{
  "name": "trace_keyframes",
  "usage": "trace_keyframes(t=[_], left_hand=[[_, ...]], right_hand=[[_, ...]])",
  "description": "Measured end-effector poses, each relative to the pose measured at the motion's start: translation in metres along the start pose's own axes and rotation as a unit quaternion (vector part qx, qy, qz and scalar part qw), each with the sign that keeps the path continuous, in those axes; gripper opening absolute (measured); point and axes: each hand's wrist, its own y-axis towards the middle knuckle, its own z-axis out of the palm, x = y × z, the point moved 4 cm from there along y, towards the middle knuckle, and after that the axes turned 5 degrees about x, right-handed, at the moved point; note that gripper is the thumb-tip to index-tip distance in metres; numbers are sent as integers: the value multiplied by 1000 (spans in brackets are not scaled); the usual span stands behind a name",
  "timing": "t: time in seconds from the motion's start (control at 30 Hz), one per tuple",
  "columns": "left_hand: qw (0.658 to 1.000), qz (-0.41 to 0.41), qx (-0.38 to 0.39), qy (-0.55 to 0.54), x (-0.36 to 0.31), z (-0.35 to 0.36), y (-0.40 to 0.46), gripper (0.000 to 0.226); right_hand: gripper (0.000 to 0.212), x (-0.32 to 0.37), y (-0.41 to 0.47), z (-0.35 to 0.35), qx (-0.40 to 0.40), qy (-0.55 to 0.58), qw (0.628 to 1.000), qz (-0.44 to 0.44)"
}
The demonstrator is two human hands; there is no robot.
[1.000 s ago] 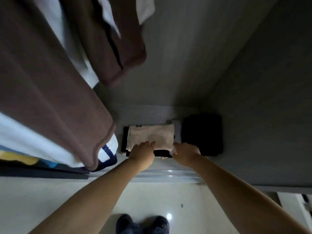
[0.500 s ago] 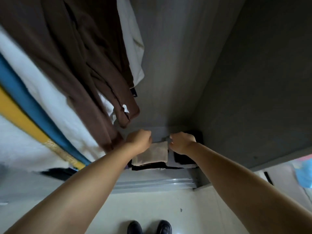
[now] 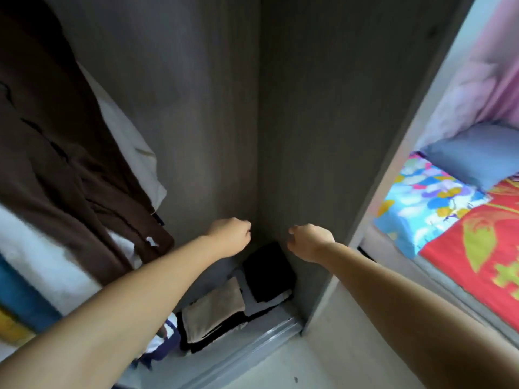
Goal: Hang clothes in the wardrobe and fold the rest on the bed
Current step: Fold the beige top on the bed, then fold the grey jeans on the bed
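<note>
I look into the grey wardrobe [image 3: 213,113]. My left hand [image 3: 229,237] and my right hand [image 3: 309,241] hover side by side above its floor, fingers curled, holding nothing. Below them lies a folded beige garment [image 3: 214,308] on a dark stack, with a folded black garment [image 3: 268,272] on grey cloth beside it to the right. A brown garment [image 3: 61,153] and a white one [image 3: 132,153] hang at the left. The bed [image 3: 460,228] with a red and blue patterned cover shows at the right.
The wardrobe's sliding-door track [image 3: 252,346] runs along the floor edge. A grey side panel [image 3: 393,153] separates the wardrobe from the bed. A blue-grey pillow [image 3: 477,158] lies at the bed's head, with a pink curtain [image 3: 494,77] behind. Blue and yellow hung clothes [image 3: 19,307] crowd the far left.
Both hands have let go of the folded beige garment and lifted away from the stacks. My view has risen and swung right, bringing the bed into sight.
</note>
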Motion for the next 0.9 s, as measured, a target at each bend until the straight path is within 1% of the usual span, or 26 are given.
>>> trace_keyframes(t=[0.13,0.23,0.37,0.53,0.63,0.77,0.9], left_hand=[[995,94,12,43,-70,-1,13,32],[983,170,20,63,-133,5,16,31],[947,301,22,110,-230,14,7,25],[896,420,9,143,-354,9,-1,26],[873,462,-3,158,-429,3,-2,27],[858,492,-7,147,-529,-1,-6,29],[839,518,-14,165,-637,-1,-23,30]], right_hand=[[34,-63,-59,10,5,10,994,105],[34,-111,-115,19,0,55,981,184],[29,-175,-191,27,-15,83,957,277],[31,-253,-280,34,-35,141,913,382],[29,-302,-328,39,-38,167,890,422],[32,-373,-393,43,-57,164,867,468],[32,-446,-465,42,-52,160,847,505]])
